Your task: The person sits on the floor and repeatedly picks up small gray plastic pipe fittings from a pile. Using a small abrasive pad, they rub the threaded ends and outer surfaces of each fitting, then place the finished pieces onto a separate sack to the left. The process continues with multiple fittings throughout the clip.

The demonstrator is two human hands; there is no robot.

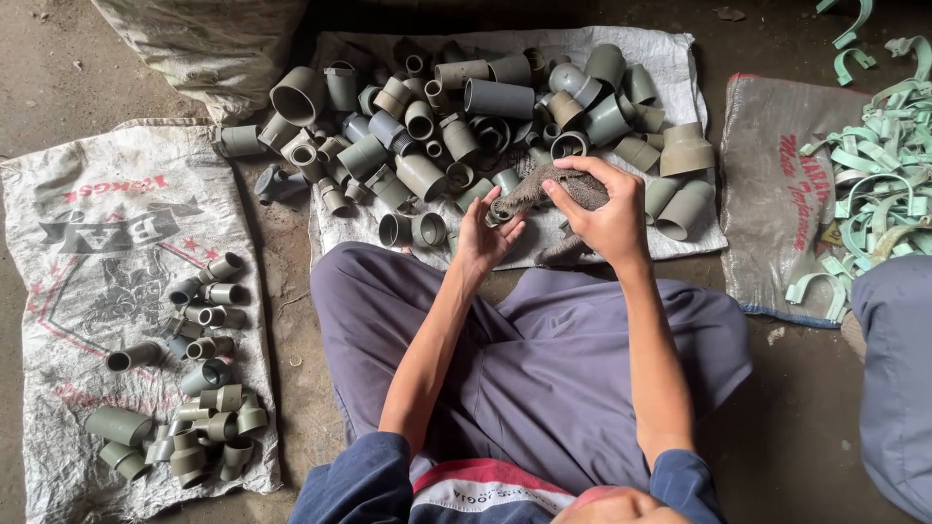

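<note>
While the left hand (488, 236) cupped a small grey fitting (502, 209), steadying it, the right hand (604, 212) pinched a rag (544, 186) (brownish) against it.

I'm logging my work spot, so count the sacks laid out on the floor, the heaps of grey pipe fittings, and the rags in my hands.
Sacks laid flat: 3 (left sack, middle sack, right sack)
Heaps of grey pipe fittings: 2 (big heap, small heap)
Rags: 1 (rag, held by left hand and right hand)
Total: 6
</note>
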